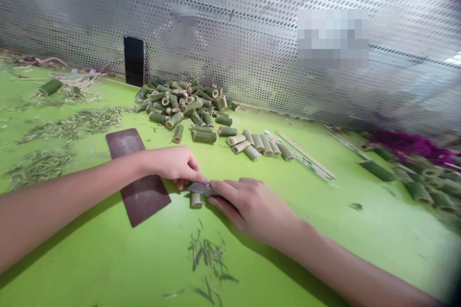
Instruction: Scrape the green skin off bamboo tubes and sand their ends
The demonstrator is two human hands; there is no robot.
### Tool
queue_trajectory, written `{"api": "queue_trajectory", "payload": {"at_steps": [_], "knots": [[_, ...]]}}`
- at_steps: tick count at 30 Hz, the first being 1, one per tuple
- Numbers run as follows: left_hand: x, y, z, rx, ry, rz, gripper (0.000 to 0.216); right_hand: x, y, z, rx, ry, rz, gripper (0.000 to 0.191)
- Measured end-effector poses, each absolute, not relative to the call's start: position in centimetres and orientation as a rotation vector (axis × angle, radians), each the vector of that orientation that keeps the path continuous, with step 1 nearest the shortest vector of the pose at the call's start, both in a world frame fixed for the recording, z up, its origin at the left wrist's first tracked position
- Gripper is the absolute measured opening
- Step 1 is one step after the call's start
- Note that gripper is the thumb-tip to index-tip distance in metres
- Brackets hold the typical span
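Short bamboo piece [197, 199] at desk [108, 249] centre, seemingly upright, directly beneath blade [200, 188]. Blade long axis 9–3 o'clock. Left hand [176, 165] pinched on 9 o'clock end, right hand [252, 206] on 3 o'clock end.

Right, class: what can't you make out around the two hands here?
Head view, bamboo piece: partly covered by the grey blade and left hand.
Head view, right hand: its grip on the blade is hidden under its own fingers.
Head view, purple heap: blurred at the right edge.
Head view, perforated screen: only blurred shapes behind it.
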State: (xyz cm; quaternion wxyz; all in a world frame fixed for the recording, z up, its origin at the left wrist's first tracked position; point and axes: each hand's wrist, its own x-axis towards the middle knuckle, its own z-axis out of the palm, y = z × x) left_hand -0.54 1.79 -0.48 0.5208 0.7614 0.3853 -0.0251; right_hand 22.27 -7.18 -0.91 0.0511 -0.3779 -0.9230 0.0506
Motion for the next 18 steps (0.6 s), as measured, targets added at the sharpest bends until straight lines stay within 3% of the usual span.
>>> {"api": "queue_trajectory", "payload": {"at_steps": [9,18], "knots": [[-0.6,1.6,0.3,1.830,0.930,-0.098,0.038,22.9,-8.0,2.7,-1.357,-2.848,0.549,0.022],[-1.0,1.4,0.0,1.871,0.916,-0.038,0.036,23.3,-7.5,1.3,-1.158,-2.898,0.446,0.028]]}}
